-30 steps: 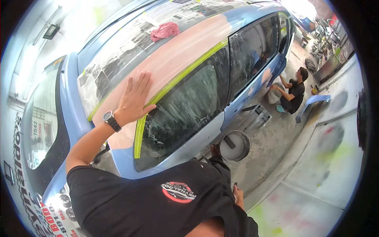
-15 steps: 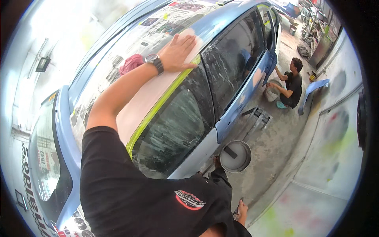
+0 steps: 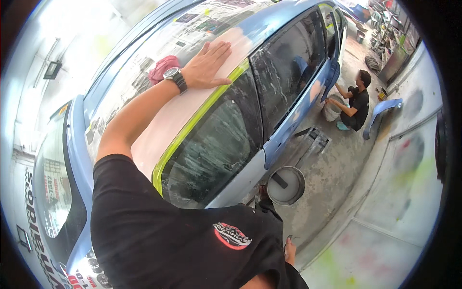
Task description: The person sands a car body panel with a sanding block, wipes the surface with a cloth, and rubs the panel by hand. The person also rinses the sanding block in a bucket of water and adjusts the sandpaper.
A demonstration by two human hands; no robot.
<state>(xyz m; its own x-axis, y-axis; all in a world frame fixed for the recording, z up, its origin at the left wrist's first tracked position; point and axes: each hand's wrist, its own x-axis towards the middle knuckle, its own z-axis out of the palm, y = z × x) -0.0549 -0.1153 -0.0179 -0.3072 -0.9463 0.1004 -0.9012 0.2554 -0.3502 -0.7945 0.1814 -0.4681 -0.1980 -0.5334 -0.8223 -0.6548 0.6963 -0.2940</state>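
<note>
Head view: the left hand (image 3: 208, 65) lies flat and open, fingers together, pressed on the pale pink sanded strip (image 3: 168, 120) along the roof edge of a light blue car (image 3: 293, 115)

A black wristwatch (image 3: 174, 78) sits on that arm, which reaches out from a black T-shirt sleeve; a pink rag (image 3: 161, 69) rests on the roof just beyond the wrist, on newspaper masking (image 3: 144, 62) that covers the roof middle. Yellow-green tape (image 3: 202, 113) runs between the strip and the wet side windows (image 3: 216, 149). The right hand (image 3: 289, 250) hangs low by the hip, mostly hidden, so I cannot tell whether it is open or closed. A grey bucket (image 3: 286, 185) stands on the concrete floor beside the car, and farther along another person (image 3: 353, 103) crouches by a white bucket (image 3: 332, 110) near the door
</note>
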